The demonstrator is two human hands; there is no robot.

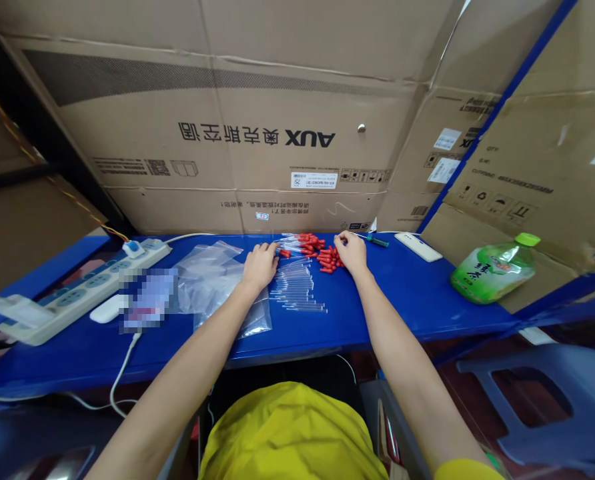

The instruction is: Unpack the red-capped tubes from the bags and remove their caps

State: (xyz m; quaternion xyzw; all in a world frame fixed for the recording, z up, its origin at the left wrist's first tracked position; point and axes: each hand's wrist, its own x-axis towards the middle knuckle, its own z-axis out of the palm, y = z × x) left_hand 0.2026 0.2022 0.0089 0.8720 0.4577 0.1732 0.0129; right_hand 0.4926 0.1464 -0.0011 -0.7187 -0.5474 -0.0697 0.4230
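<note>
A heap of small red caps (322, 253) lies at the back of the blue shelf (402, 300). In front of it several clear thin tubes (297, 290) lie side by side. My left hand (260, 263) rests knuckles up at the left end of the tubes, its fingers curled round a clear tube with a red cap. My right hand (351, 252) sits at the right edge of the red caps, fingers bent and pinched together on something too small to name. Clear plastic bags (217, 280) lie under and beside my left wrist.
A white power strip (82, 290) and a white cable lie at the left. A green bottle (495, 270) lies on its side at the right, near a white remote-like bar (418, 246) and a small green screwdriver (377, 241). Cardboard boxes (257, 120) wall the back. A plastic stool (552, 400) stands lower right.
</note>
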